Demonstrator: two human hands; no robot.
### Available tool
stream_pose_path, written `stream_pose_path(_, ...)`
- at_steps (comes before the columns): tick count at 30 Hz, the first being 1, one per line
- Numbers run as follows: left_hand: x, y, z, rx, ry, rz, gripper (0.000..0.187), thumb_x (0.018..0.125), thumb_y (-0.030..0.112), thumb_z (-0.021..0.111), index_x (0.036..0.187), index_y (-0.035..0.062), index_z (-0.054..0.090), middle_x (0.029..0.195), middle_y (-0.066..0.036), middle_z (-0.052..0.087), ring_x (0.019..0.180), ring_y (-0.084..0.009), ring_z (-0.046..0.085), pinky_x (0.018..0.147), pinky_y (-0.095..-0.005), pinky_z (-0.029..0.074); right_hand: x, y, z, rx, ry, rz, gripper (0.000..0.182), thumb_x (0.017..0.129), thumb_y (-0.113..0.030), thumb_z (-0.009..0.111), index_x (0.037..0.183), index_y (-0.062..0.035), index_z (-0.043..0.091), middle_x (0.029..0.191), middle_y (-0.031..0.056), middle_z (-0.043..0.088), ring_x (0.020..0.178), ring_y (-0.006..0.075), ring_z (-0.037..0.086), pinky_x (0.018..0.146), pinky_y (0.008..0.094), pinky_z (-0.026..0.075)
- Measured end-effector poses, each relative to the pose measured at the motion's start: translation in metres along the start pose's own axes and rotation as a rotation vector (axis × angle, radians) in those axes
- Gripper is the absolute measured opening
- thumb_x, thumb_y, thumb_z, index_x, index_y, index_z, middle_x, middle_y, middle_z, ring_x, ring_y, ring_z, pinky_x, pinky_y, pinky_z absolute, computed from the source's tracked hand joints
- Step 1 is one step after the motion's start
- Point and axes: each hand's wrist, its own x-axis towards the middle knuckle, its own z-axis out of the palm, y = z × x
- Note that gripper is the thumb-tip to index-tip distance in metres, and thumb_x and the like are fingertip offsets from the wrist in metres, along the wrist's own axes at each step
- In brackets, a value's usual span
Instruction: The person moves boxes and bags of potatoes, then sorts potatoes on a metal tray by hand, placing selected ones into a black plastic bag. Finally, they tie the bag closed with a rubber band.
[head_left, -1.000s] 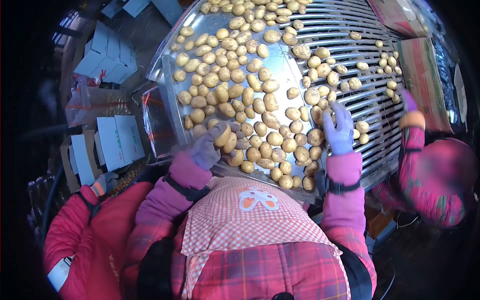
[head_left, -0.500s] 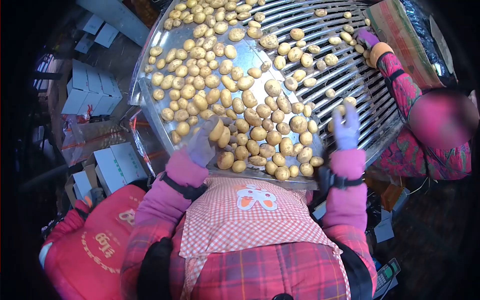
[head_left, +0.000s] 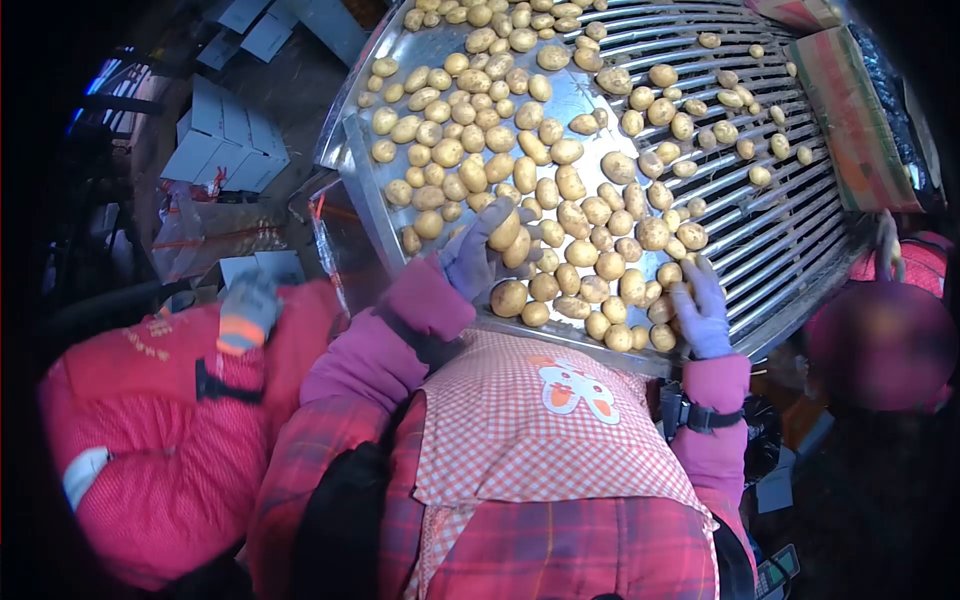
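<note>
My left hand (head_left: 471, 254), in a grey-purple glove, is closed around two potatoes (head_left: 504, 234) just above the near left part of the pile. My right hand (head_left: 704, 308), gloved alike, rests at the pile's right edge, its fingers spread and touching or nearly touching the outer potatoes (head_left: 669, 274). Many loose yellow potatoes (head_left: 482, 137), some with brown dirt, lie on the metal tray (head_left: 368, 200) in front of me. Whether my right palm has anything under it is hidden.
Metal bars (head_left: 790, 235) with scattered potatoes adjoin the tray on the right. A co-worker in red sits left, with a grey-and-orange glove (head_left: 248, 305); another person (head_left: 880, 340) is at right. White boxes (head_left: 225, 135) stand left, a cardboard piece (head_left: 850, 120) far right.
My right hand has come down from the bars to the pile's right edge. My left hand still holds the potatoes. The view has shifted, and the co-worker at right has withdrawn an arm from the bars.
</note>
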Motion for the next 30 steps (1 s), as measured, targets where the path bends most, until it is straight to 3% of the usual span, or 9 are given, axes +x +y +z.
stream_pose_path(3,-0.001,-0.002,-0.007,-0.005,0.012,0.038,0.057,0.095,0.049,0.042,0.124,0.0002,0.049,0.118,-0.018,0.056,0.105,-0.0294,0.059,0.089,-0.0427,0.05,-0.014,-0.019,-0.011,0.272,0.104,0.197,0.033,0.086,-0.014,0.061,0.117,-0.0023,0.059,0.121,0.0203,0.056,0.113,0.0326,0.054,0.1,0.0383,0.04)
stream_pose_path(8,0.007,-0.003,-0.029,-0.09,-0.019,0.092,0.063,0.094,0.055,0.042,0.125,-0.0001,0.047,0.119,-0.021,0.054,0.105,-0.0342,0.059,0.085,-0.0476,0.05,-0.006,-0.078,0.007,-0.088,0.023,-0.373,0.033,0.082,-0.015,0.064,0.112,0.0,0.06,0.114,0.0216,0.059,0.106,0.037,0.057,0.092,0.0407,0.045)
stream_pose_path(9,0.007,-0.004,-0.03,-0.099,-0.039,0.126,0.063,0.094,0.055,0.043,0.125,0.0,0.046,0.12,-0.021,0.054,0.105,-0.0346,0.059,0.085,-0.0473,0.05,0.005,-0.092,0.014,-0.008,-0.184,-0.326,0.039,0.079,-0.02,0.066,0.114,-0.0039,0.06,0.119,0.021,0.056,0.108,0.0382,0.055,0.091,0.0419,0.044)
stream_pose_path(11,0.001,-0.002,-0.025,-0.131,-0.033,0.116,0.062,0.094,0.055,0.043,0.124,0.0008,0.047,0.12,-0.02,0.054,0.105,-0.0342,0.059,0.084,-0.0464,0.05,0.012,-0.104,0.05,-0.171,-0.235,-0.466,0.056,0.075,-0.037,0.068,0.124,-0.0143,0.057,0.134,0.0193,0.046,0.123,0.0394,0.043,0.103,0.0521,0.03)
stream_pose_path(15,-0.014,0.001,-0.036,-0.171,0.078,0.134,0.06,0.094,0.054,0.044,0.126,0.0034,0.047,0.121,-0.015,0.055,0.107,-0.0321,0.058,0.085,-0.045,0.05,0.053,-0.107,0.081,-0.418,-0.353,-0.656,0.076,0.071,-0.051,0.067,0.138,-0.0244,0.044,0.145,0.0107,0.038,0.132,0.0359,0.034,0.107,0.0565,0.024)
stream_pose_path(21,-0.011,-0.025,-0.084,-0.29,0.028,0.341,0.047,0.096,0.044,0.044,0.122,0.0061,0.05,0.115,-0.01,0.053,0.106,-0.0247,0.056,0.086,-0.0382,0.049,0.076,-0.11,0.076,-0.279,-0.128,-0.656,0.062,0.081,-0.036,0.065,0.136,-0.0133,0.047,0.131,0.0088,0.052,0.118,0.0292,0.048,0.096,0.0434,0.038)
stream_pose_path(23,-0.002,-0.034,-0.094,-0.19,-0.165,0.354,0.043,0.095,0.04,0.049,0.121,0.0056,0.049,0.116,-0.008,0.05,0.103,-0.0197,0.055,0.09,-0.0336,0.047,0.059,-0.131,0.064,0.662,-0.403,0.109,0.054,0.087,-0.026,0.061,0.135,-0.005,0.046,0.122,0.0085,0.056,0.106,0.0189,0.054,0.086,0.033,0.045)
stream_pose_path(25,-0.03,-0.005,-0.011,0.204,0.17,0.405,0.029,0.096,0.03,0.053,0.116,0.0085,0.051,0.113,-0.002,0.052,0.092,-0.0136,0.054,0.075,-0.028,0.049,0.042,-0.152,0.062,0.894,-0.478,0.12,0.05,0.09,-0.02,0.058,0.134,0.0,0.045,0.118,0.0079,0.055,0.1,0.0123,0.054,0.081,0.0269,0.047)
stream_pose_path(30,-0.024,-0.028,0.047,0.233,-0.027,0.253,0.034,0.096,0.029,0.054,0.122,0.0078,0.05,0.109,-0.003,0.053,0.091,-0.0119,0.052,0.074,-0.0266,0.048,0.037,-0.141,0.065,1.563,-0.438,0.497,0.05,0.093,-0.031,0.055,0.134,-0.006,0.043,0.124,0.0111,0.053,0.106,0.0237,0.058,0.09,0.0394,0.049)
